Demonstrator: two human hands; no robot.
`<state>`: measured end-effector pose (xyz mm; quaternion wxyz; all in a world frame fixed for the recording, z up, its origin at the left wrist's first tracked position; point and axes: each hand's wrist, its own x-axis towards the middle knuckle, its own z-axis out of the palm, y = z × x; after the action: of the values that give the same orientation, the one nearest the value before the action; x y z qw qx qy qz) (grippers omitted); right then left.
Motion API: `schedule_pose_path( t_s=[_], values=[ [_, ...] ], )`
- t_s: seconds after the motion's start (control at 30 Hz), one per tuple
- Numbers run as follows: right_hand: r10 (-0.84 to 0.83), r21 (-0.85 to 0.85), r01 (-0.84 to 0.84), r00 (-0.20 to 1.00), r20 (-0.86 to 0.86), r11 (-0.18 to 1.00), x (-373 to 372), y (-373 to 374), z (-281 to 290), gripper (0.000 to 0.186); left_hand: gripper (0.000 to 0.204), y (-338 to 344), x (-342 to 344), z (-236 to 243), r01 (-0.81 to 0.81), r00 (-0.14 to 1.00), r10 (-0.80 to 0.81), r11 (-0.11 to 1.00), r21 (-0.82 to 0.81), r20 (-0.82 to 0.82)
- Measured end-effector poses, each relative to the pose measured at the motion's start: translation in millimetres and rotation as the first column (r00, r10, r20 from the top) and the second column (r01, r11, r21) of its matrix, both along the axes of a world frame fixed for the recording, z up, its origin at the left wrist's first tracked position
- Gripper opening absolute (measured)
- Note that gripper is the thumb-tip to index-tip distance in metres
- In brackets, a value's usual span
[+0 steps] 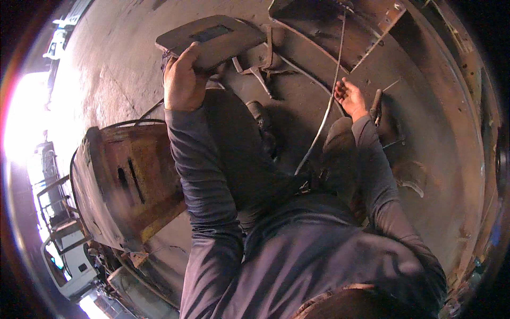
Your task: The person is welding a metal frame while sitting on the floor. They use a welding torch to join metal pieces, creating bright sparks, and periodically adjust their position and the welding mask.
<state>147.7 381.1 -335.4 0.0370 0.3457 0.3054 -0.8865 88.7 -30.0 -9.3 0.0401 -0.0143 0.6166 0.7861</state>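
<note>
My left hand [186, 78] is closed on the near left edge of a hand-held welding shield [241, 42], a flat brown panel with a dark rectangular window. The shield is raised in front of my left knee. My right hand [350, 98] is above my right knee, palm turned up, with its fingers apart and loosely curled. I see nothing gripped in it. A pale cable [325, 119] runs just left of those fingers. Beside my right wrist, a brown-handled tool [376, 105] has a thin rod pointing up to the right. It looks like a welding electrode holder.
A metal stand with splayed legs [260, 74] is below the shield. A large rusty steel piece [319, 24] lies ahead, and a long curved steel edge [473, 133] bounds the right. A worn rusty drum-like part [127, 175] stands left. Farther left is a white vehicle cab [74, 266].
</note>
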Motion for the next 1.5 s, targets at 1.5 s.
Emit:
schedule_pose_path(
  t_s=[1.5],
  values=[
    [-0.062, 0.745, -0.372, 0.874, 0.482, 0.554, 98, 162, -167, 0.038, 0.032, 0, -5, 1, -0.076, 0.997, 0.075, 0.997, 0.026, 0.035]
  ],
)
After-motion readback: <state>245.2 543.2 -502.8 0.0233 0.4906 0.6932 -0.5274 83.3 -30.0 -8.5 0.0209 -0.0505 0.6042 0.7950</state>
